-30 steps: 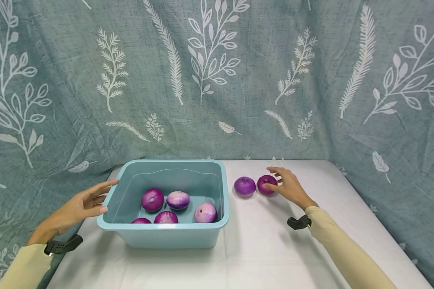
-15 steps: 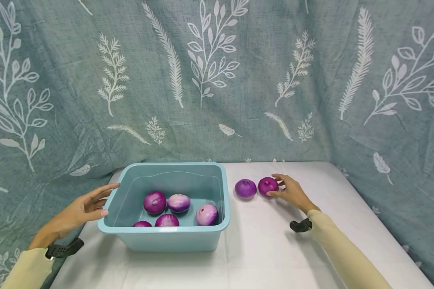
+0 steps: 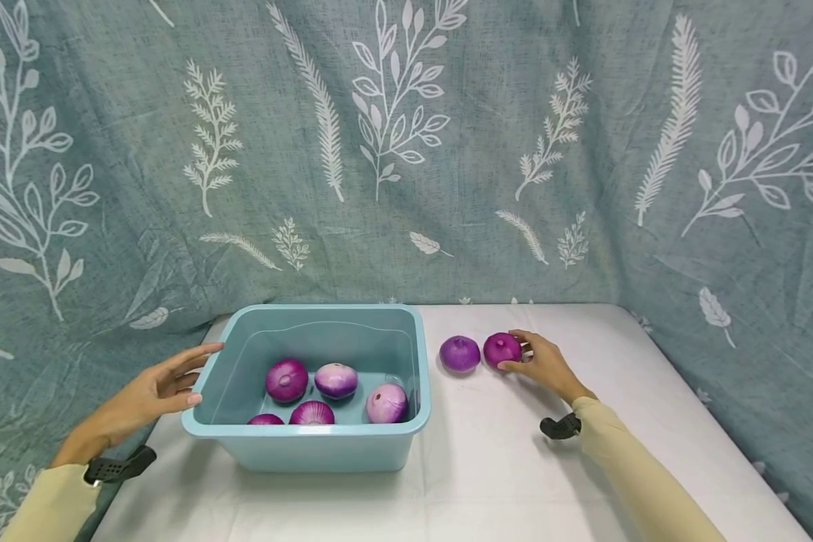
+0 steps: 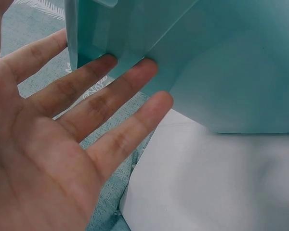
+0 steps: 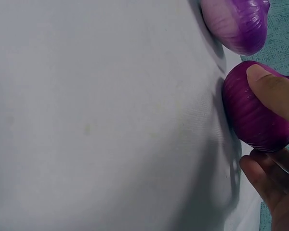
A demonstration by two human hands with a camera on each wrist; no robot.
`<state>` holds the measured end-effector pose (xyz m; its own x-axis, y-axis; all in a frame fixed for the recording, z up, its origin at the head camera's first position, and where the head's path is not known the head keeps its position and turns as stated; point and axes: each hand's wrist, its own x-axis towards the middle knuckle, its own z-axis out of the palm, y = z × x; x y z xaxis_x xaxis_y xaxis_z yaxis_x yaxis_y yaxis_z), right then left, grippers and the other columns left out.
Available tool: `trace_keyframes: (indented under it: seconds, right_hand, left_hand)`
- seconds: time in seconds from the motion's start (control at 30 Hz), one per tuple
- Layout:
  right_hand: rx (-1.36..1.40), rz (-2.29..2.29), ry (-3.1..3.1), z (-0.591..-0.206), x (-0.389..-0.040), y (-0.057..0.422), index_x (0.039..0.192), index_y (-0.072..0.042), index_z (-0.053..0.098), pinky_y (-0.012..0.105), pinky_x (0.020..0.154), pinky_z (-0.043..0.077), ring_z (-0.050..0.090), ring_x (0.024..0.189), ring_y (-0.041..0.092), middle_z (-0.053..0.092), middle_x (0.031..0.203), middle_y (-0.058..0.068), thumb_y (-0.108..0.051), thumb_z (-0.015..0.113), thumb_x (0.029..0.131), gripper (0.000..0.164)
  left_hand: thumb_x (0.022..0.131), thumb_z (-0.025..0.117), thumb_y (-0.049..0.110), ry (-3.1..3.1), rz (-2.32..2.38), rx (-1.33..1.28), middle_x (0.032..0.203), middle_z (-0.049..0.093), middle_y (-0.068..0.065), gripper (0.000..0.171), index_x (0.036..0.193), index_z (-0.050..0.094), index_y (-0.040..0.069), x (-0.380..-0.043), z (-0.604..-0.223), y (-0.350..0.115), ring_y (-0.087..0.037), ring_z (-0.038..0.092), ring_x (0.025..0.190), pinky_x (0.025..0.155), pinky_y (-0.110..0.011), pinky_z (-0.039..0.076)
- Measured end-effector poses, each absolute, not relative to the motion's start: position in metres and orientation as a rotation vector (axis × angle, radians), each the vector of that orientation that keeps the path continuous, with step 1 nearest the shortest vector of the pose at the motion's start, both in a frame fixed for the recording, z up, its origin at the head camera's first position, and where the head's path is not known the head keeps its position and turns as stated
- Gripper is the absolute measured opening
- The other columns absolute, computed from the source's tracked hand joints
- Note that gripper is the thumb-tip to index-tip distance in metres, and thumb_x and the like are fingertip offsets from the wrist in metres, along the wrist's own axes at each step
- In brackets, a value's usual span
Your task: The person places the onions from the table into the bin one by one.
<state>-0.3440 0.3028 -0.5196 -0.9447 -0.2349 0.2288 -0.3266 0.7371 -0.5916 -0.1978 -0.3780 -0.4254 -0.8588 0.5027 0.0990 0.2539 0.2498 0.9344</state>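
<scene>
My right hand grips a dark purple onion on the white table. In the right wrist view the thumb presses on this onion, with fingers curled at its far side. Just left of it in the head view sits a second purple onion, untouched. My left hand is at the left side of a light blue plastic bin. The left wrist view shows its fingers fairly straight, with fingertips against the bin's outer wall. Several red onions lie inside the bin, partly hidden by its front rim.
A white cloth covers the table around the bin and the two loose onions. Behind and at both sides hangs a grey-green curtain with white leaf prints.
The right thumb has moved down the onion's side, and the hand now sits closer around it. The head view has shifted slightly. My left hand stays at the bin.
</scene>
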Motion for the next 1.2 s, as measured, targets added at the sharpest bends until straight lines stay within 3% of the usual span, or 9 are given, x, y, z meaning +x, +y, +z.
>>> trace_keyframes:
  seconds: [0.23, 0.5, 1.2]
  right_hand:
    - [0.43, 1.011, -2.811, -0.519, -0.343, 0.302, 0.142, 0.0, 0.057, 0.04, 0.079, 0.058, 0.068, 0.1, 0.032, 0.067, 0.121, 0.02, -0.028, 0.09, 0.083, 0.074]
    - [0.425, 1.014, -2.805, -0.516, -0.34, 0.305, 0.142, -0.001, 0.058, 0.038, 0.079, 0.058, 0.068, 0.1, 0.03, 0.069, 0.119, 0.017, -0.033, 0.09, 0.082, 0.075]
    - [0.476, 1.039, -2.747, -0.491, -0.329, 0.31, 0.144, -0.006, 0.057, 0.045, 0.085, 0.06, 0.07, 0.1, 0.03, 0.067, 0.125, 0.017, -0.042, 0.088, 0.083, 0.077]
  left_hand:
    - [0.105, 0.053, -0.002, 2.299, 1.663, 0.689, 0.167, 0.025, -0.002, 0.072, 0.166, 0.02, 0.015, -0.198, -0.426, -0.378, 0.0, 0.045, 0.138, 0.102, -0.024, 0.049]
    - [0.106, 0.053, -0.001, 2.298, 1.647, 0.685, 0.168, 0.023, -0.005, 0.072, 0.166, 0.02, 0.018, -0.198, -0.426, -0.378, 0.0, 0.044, 0.138, 0.101, -0.023, 0.049]
    - [0.105, 0.053, -0.001, 2.298, 1.65, 0.697, 0.167, 0.025, -0.004, 0.072, 0.166, 0.02, 0.017, -0.197, -0.427, -0.378, -0.001, 0.045, 0.137, 0.101, -0.024, 0.05]
